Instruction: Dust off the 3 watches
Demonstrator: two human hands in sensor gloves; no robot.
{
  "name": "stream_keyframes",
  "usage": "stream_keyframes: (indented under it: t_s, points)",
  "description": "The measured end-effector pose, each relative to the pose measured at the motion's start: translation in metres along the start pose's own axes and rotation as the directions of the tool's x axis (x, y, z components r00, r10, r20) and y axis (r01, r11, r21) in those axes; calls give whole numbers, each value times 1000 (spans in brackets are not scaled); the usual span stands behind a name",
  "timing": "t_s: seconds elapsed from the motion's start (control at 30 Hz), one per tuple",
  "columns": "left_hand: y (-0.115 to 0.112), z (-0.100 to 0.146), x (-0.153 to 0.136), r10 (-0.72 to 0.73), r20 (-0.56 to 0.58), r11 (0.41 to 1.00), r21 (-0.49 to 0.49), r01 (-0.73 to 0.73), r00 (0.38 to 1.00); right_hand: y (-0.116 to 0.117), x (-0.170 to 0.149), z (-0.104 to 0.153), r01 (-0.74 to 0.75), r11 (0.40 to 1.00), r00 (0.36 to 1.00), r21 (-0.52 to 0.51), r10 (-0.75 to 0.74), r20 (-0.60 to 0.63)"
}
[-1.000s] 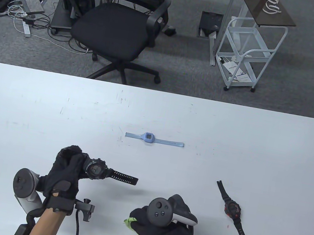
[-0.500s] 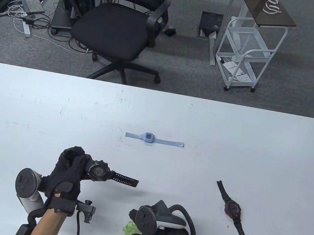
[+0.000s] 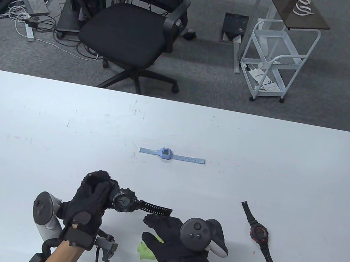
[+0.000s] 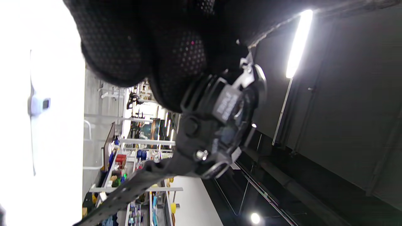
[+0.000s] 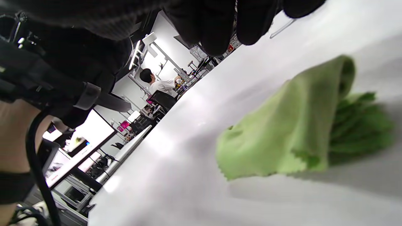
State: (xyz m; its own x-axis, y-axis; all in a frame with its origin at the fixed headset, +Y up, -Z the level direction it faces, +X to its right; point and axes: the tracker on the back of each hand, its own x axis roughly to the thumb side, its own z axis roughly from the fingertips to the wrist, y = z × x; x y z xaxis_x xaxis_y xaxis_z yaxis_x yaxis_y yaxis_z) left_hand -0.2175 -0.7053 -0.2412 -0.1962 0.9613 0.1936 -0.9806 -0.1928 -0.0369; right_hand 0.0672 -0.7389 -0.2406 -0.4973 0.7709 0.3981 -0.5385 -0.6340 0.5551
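Observation:
My left hand (image 3: pixel 98 192) grips a black digital watch (image 3: pixel 123 200) by its case and near strap and holds it above the table, the free strap pointing right. The left wrist view shows that watch (image 4: pixel 220 125) close up beneath the gloved fingers (image 4: pixel 150 47). Just under the strap's end, my right hand (image 3: pixel 154 228) has its fingers stretched out and holds nothing. A green cloth (image 3: pixel 145 251) lies crumpled on the table below that hand, also seen as the cloth (image 5: pixel 292 131) in the right wrist view. A light blue watch (image 3: pixel 165 153) lies flat mid-table. A black-and-red watch (image 3: pixel 259 235) lies at the right.
The white table (image 3: pixel 26 131) ends at its far edge, with an office chair (image 3: pixel 128 28) and a white cart (image 3: pixel 276 54) beyond it on the floor. The blue watch (image 4: pixel 37 105) shows small in the left wrist view.
Both hands moved right. My right hand let go of the green cloth, which now lies on the table, and stretched its fingers toward the held watch's strap.

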Motion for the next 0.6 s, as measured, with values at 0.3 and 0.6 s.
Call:
stream_keyframes:
  t_s: [0.3, 0.6]
  points:
    - [-25, 9, -31, 30, -129, 997, -72, -39, 991, -5, -35, 1, 727, 681, 686, -91, -717, 123]
    - [-52, 18, -55, -83, -234, 973, -229, 28, 969, -34, -48, 16, 857, 464, 513, -224, -808, 291]
